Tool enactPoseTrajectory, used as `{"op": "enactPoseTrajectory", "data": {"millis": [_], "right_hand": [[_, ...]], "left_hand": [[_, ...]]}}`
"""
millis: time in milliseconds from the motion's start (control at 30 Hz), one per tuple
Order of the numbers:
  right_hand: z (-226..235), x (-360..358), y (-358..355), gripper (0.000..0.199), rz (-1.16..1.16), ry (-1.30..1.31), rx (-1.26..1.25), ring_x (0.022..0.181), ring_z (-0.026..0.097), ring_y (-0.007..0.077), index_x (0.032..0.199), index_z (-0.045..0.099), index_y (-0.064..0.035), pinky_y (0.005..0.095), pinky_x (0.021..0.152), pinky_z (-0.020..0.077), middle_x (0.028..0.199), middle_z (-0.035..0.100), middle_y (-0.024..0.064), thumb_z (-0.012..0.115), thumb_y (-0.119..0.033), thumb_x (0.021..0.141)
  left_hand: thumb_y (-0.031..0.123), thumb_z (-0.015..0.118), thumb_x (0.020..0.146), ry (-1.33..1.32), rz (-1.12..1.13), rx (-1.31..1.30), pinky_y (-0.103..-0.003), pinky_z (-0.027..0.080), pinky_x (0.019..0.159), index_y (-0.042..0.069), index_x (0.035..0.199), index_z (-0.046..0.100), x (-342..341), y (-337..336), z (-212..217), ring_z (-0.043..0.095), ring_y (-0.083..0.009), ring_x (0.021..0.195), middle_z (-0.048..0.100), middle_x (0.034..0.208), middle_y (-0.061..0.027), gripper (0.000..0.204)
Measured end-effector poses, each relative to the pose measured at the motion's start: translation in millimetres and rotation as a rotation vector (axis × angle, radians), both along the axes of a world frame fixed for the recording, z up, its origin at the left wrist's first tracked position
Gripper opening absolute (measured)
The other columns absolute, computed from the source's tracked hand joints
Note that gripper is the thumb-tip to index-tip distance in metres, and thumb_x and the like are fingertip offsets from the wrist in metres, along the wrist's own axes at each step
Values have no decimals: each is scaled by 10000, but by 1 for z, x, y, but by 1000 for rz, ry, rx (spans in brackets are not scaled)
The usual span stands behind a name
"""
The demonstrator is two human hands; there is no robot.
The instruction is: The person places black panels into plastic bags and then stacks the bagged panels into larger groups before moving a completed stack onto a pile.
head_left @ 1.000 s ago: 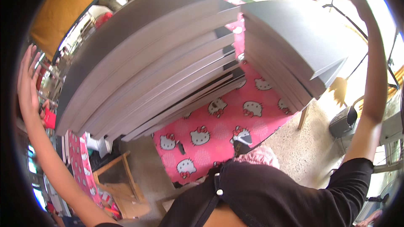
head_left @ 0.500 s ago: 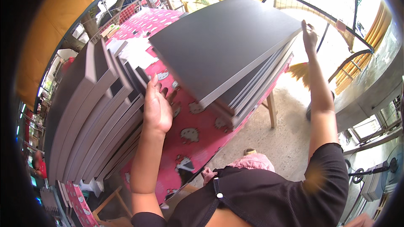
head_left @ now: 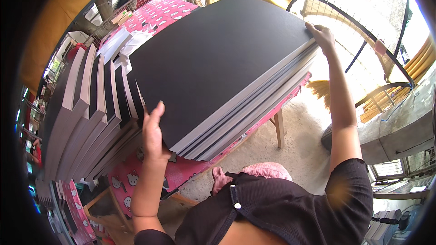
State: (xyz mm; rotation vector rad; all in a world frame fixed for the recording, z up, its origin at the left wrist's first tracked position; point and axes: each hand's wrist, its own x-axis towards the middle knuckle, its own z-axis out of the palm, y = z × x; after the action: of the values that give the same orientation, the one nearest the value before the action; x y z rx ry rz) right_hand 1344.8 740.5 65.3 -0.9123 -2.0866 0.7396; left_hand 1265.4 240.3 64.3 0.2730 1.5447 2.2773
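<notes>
A large black panel [head_left: 218,59], flat with pale grey edges, lies on top of a stack of similar panels [head_left: 227,129]. My left hand [head_left: 153,136] is at its near left corner, the thumb side pointing up along the edge and some fingers hidden behind or under the corner. At the far right corner my right hand [head_left: 323,36] is closed over the edge. Left of my left hand, a second pile of thick black panels [head_left: 91,113] leans in overlapping, staggered layers.
A pink patterned cloth [head_left: 129,179] covers the table. White paper [head_left: 131,41] lies past the leaning pile. A wooden leg [head_left: 279,129] and a straw broom [head_left: 320,91] are on the right, with a concrete ledge [head_left: 390,134] beyond. Netting [head_left: 340,16] hangs behind.
The top panel has turned and come nearer to the left, now lining up with the stack beneath. My left hand has come down to its corner; my right hand has moved slightly left.
</notes>
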Motion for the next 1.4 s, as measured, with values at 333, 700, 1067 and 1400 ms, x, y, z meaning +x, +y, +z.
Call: {"op": "enactPoseTrajectory", "data": {"millis": [333,700,1067,1400], "right_hand": [[3,30,-15,453,82,-41,-35,484,489,131,652,594,11,304,462,394,550,527,42,657,-437,686],[22,126,-102,457,384,-203,-887,654,498,94,816,586,-61,319,761,444,664,510,-25,468,-500,863],[-70,28,-138,389,504,52,-528,720,489,117,893,542,-52,332,791,425,752,499,5,528,-435,824],[-112,27,-246,384,770,47,-280,780,481,137,964,502,-43,344,819,409,833,489,31,583,-375,789]], "left_hand": [[334,525,862,-169,-83,-32,-327,482,781,4,1073,554,-28,-20,12,602,-213,870,611,987,-110,392],[303,617,790,57,-268,-321,-317,391,915,-19,1177,493,-8,-139,40,524,-205,1048,548,1126,-113,518],[527,679,671,434,-94,-541,-312,313,970,-1,1106,575,-85,-94,35,442,-209,1128,540,1155,-121,692],[726,660,528,546,492,-707,-350,432,840,-108,928,580,-11,-126,96,535,-292,953,566,971,-221,928]]}}
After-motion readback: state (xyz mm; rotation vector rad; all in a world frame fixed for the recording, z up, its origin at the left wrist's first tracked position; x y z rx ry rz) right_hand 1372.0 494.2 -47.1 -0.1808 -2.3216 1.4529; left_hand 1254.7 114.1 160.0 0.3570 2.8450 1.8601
